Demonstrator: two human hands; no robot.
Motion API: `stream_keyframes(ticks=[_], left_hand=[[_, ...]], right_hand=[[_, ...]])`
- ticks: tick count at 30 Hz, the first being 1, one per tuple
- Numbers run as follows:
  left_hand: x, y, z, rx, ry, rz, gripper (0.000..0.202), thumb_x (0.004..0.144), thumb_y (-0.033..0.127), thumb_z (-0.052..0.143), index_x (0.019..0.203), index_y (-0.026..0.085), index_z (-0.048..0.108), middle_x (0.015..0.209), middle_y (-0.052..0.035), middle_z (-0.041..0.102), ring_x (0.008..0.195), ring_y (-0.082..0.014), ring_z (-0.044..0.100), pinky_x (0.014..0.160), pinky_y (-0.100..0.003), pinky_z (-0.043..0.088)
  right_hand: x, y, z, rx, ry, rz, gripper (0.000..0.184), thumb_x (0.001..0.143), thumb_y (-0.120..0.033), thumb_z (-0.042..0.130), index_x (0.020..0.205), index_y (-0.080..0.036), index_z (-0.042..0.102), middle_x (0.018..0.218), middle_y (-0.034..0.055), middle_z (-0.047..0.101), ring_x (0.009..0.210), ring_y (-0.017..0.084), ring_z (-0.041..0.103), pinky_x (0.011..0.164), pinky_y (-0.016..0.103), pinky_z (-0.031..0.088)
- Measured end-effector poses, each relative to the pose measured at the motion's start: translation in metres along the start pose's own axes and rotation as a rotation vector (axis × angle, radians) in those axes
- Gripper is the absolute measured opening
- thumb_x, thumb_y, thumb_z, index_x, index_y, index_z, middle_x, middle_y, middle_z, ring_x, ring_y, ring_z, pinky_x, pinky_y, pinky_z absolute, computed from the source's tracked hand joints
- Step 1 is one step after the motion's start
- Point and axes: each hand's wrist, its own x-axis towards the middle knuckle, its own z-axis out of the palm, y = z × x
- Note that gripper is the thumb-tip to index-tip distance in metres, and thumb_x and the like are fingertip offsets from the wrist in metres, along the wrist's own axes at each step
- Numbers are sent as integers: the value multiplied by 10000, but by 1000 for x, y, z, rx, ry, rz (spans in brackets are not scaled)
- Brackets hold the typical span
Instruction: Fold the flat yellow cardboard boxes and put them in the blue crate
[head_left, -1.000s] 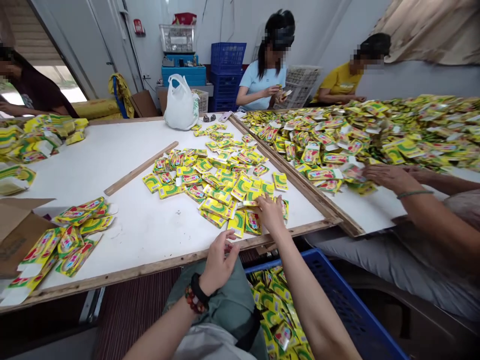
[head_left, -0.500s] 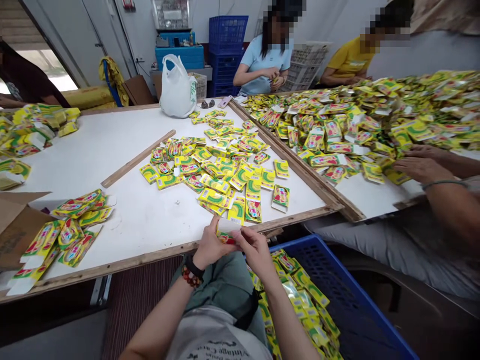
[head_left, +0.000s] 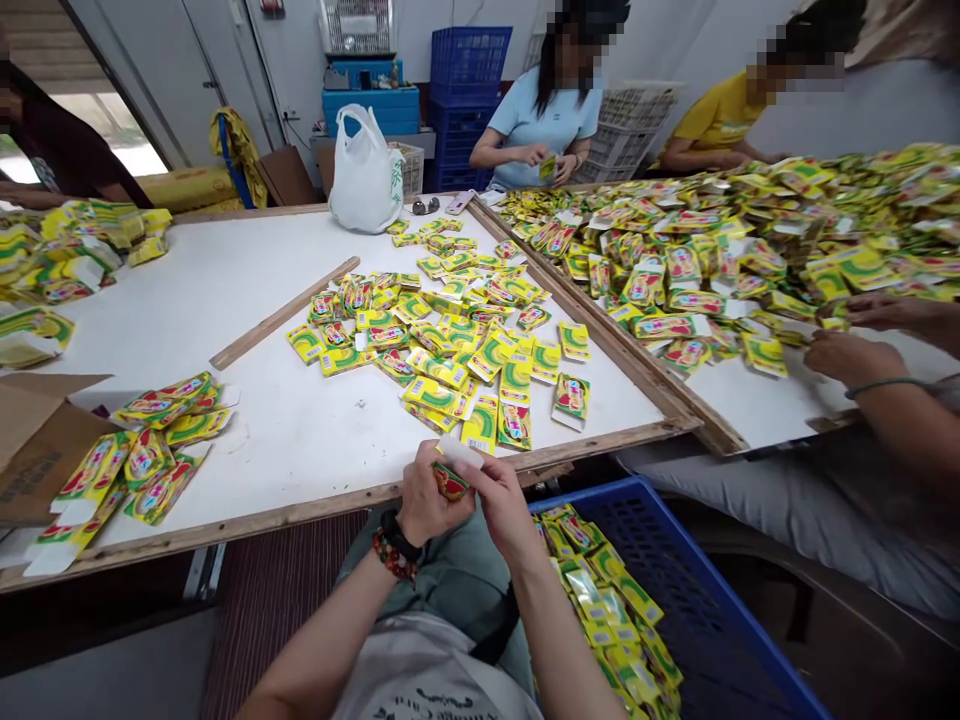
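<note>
Close to the table's front edge, my left hand (head_left: 429, 500) is closed around a small printed carton (head_left: 451, 483), its red and green face partly showing. My right hand (head_left: 507, 505) pinches the carton's raised white flap (head_left: 461, 453) between thumb and fingers. Both hands are over my lap. Just beyond them on the white table lies a loose pile of flat yellow-green cartons (head_left: 442, 335). Below my right forearm, a blue plastic crate (head_left: 720, 590) holds many similar cartons (head_left: 619, 610). My fingers hide much of the held carton.
A wooden strip (head_left: 285, 312) lies left of the pile, and a wooden divider (head_left: 592, 310) borders it on the right. A cardboard box (head_left: 37, 450) and more cartons (head_left: 154, 455) are at left. A white plastic bag (head_left: 365, 180) stands behind. Co-workers sit around the tables.
The carton has tipped in my hands, so more of its printed face shows and its white flap stands higher. My view has shifted slightly. Across the table, a co-worker's hands now show a yellow carton.
</note>
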Motion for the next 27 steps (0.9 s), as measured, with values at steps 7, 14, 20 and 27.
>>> stream_keyframes(ticks=[7,14,20,27], left_hand=[[4,6,-4,-47,-232,-228,555,725,364,612,1189,186,365,1020,-92,619,847,-231,653,703,-338,510],[10,6,-5,-36,-264,-275,493,719,441,606,1087,190,395,888,-67,637,757,-244,645,616,-322,477],[5,7,-2,44,-253,-329,312,754,381,548,963,204,399,764,-32,585,629,-208,586,536,-292,420],[48,1,-28,-89,-680,11,570,727,333,673,1223,191,431,1201,-106,561,1091,-258,544,939,-389,456]], right_hand=[[-12,-8,8,-318,-26,-187,338,790,-374,651,1081,-217,720,1147,76,677,1103,259,625,1017,420,448],[4,-9,4,-469,41,-247,347,851,-377,575,1100,-174,706,1074,65,701,974,238,683,956,401,505],[3,-12,4,-692,-160,-491,340,894,-308,541,1198,-207,657,1108,85,695,980,216,683,854,331,556],[-26,-15,-36,-721,83,-477,282,871,-277,561,1097,-205,714,973,84,733,791,183,706,717,270,567]])
